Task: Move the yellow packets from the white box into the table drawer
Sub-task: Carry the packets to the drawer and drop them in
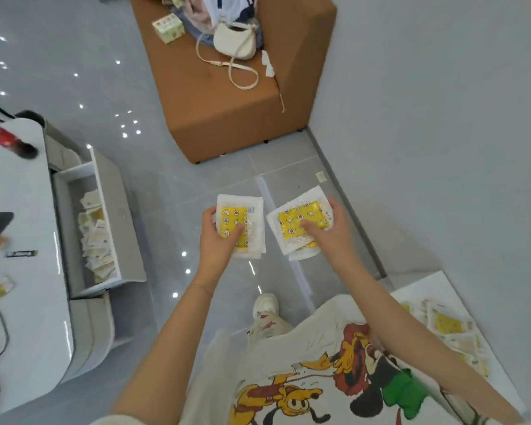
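Note:
My left hand (219, 243) grips a small stack of yellow packets (242, 216) with white borders, thumb on top. My right hand (328, 231) grips a second stack of yellow packets (295, 219), fingers curled over it. Both stacks are held in the air over the grey floor, side by side. The white box (423, 289) sits at the lower right with more yellow packets (448, 323) inside. The table drawer (105, 191) stands pulled out at the left, with several packets (95, 237) lying in it.
A white table (19, 240) at the left carries a bottle (6, 139), a cable and loose packets. A brown sofa (227, 111) stands ahead with a white bag (235, 41) and a small carton on it. My foot (265, 305) is on the floor below the hands.

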Motion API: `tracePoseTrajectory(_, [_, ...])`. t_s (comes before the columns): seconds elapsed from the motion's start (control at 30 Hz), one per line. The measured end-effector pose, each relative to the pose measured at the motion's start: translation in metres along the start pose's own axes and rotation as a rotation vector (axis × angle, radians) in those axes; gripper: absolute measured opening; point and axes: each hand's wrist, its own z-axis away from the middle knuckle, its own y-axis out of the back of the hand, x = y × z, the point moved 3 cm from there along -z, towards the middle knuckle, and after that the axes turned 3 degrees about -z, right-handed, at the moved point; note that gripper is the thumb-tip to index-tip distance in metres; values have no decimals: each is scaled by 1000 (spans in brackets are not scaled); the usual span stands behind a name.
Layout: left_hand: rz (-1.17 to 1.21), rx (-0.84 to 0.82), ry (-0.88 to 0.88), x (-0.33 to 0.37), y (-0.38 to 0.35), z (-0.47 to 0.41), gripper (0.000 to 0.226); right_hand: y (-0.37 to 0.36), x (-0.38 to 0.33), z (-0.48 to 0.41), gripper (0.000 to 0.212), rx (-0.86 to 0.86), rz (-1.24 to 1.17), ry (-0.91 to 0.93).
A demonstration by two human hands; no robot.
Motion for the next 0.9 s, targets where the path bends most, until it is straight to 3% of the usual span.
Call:
tracePoseTrajectory(0.43, [185, 377, 121, -25, 161, -61, 52, -216, -77, -66, 57, -372, 152, 100])
tracePoseTrajectory(0.9, [442, 845, 321, -46, 235, -130, 52, -399, -135, -160, 57, -855, 331, 120])
